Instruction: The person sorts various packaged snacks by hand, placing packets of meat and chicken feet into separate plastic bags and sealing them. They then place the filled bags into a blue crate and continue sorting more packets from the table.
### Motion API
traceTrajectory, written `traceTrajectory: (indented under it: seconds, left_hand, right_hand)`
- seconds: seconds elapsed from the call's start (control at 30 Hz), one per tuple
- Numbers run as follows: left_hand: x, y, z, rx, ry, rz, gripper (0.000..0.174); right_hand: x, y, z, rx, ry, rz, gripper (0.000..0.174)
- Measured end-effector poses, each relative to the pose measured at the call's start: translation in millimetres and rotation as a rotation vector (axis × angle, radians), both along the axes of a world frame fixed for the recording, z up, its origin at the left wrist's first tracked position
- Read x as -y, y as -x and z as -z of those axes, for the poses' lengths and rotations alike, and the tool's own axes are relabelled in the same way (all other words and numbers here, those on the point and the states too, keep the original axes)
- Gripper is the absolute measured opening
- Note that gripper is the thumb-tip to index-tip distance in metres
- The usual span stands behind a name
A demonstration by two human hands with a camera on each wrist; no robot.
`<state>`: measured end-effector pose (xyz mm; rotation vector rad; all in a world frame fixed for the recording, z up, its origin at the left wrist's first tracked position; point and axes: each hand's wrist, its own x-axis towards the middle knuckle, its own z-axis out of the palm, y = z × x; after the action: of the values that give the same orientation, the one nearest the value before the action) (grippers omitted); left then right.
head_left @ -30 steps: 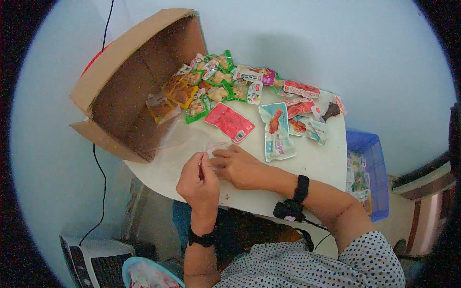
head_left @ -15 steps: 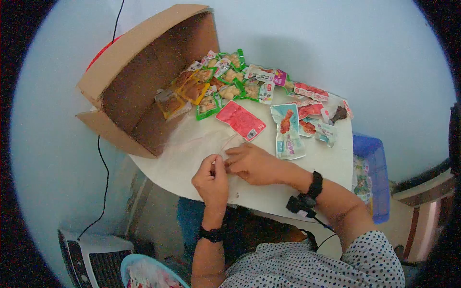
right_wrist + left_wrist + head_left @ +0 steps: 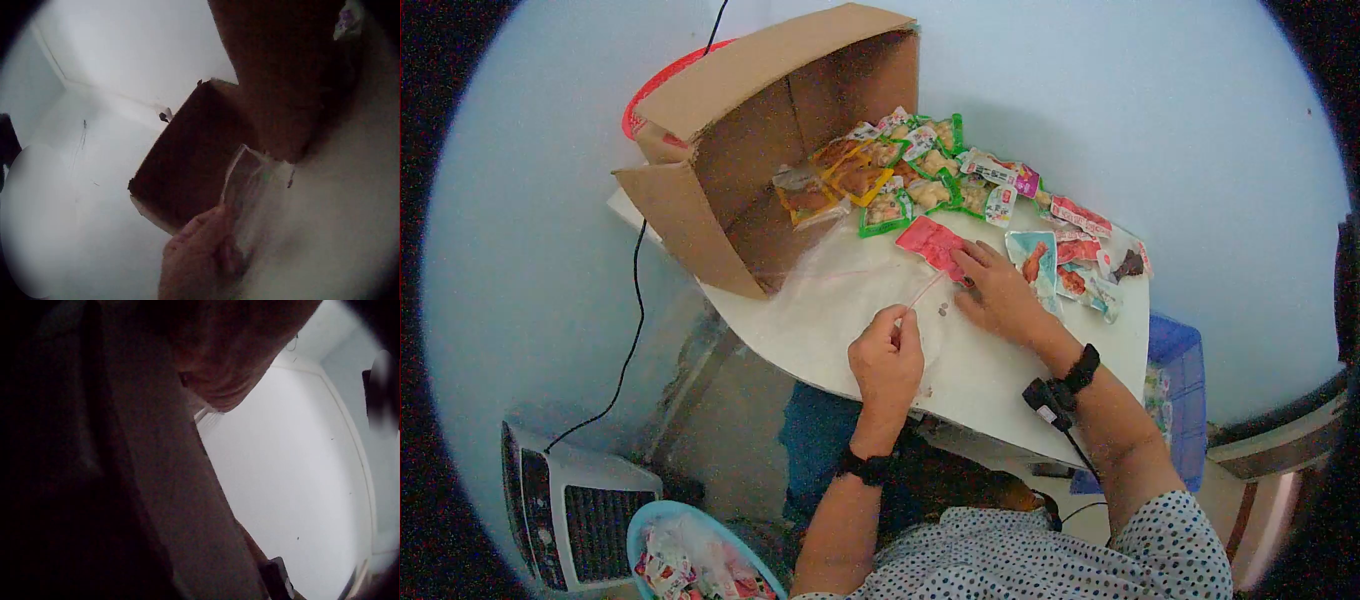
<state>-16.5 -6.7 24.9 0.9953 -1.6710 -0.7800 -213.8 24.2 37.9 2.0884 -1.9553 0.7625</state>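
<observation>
In the head view my left hand (image 3: 887, 360) pinches the edge of a clear plastic bag (image 3: 825, 280) between thumb and fingers. The bag lies across the white table toward the cardboard box, and its reddish seam line runs up from the fingertips. My right hand (image 3: 1005, 300) reaches forward with its fingertips on the right end of a red food packet (image 3: 928, 240), which lies flat. In the right wrist view the left hand (image 3: 200, 253) grips the bag's raised edge (image 3: 232, 169). The left wrist view is mostly dark, with part of the left hand (image 3: 231, 356) at the top.
A cardboard box (image 3: 790, 60) lies on its side at the back left. Green-edged packets (image 3: 930, 195), brown packets (image 3: 805, 195) and drumstick packets (image 3: 1033, 262) cover the back of the white table (image 3: 1000, 400). A blue crate (image 3: 1190, 400) stands right, a light-blue tub (image 3: 640, 520) lower left.
My right hand has moved away from the bag's edge, forward and right onto the red packet. The left hand keeps its pinch on the bag. The head view has shifted, so the scene sits further right.
</observation>
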Motion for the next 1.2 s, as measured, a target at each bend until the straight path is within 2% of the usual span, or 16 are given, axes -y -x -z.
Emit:
traceTrajectory:
  seconds: [0.07,0.17,0.27,0.37,0.47,0.57,0.67,0.77,0.87,1.2]
  left_hand:
    - [-2,-1,-2,0.002,0.002,0.001,0.009]
    - [-2,-1,-1,-0.007,0.010,0.008,0.007]
    - [0,-1,4,-0.016,0.038,0.009,0.007]
    - [2,-2,7,0.018,0.064,-0.007,0.007]
    - [1,-2,8,0.012,0.081,0.006,0.009]
    - [2,-1,5,-0.004,0.072,0.014,0.010]
    - [-3,-3,-3,0.034,0.068,0.005,0.008]
    - [0,0,0,0.035,0.041,-0.003,0.009]
    - [-2,-1,-2,0.071,0.040,-0.001,0.010]
    - [-3,5,-1,0.033,0.131,-0.033,0.012]
  right_hand:
    - [3,1,-2,-0.015,-0.036,-0.009,0.054]
    - [9,4,4,-0.046,0.009,-0.008,0.049]
    - [12,-2,1,-0.037,-0.057,0.031,0.045]
    - [5,-4,-21,0.141,-0.201,0.235,0.034]
    - [5,20,-7,0.077,0.047,0.247,0.026]
    - [8,38,-1,0.369,0.129,0.341,0.027]
    - [7,61,8,0.869,0.132,0.219,0.029]
    - [-20,43,-22,1.279,0.106,0.099,0.034]
    - [-39,31,-39,1.493,0.060,0.103,0.034]
    - [-91,35,-47,1.467,-0.150,0.048,0.033]
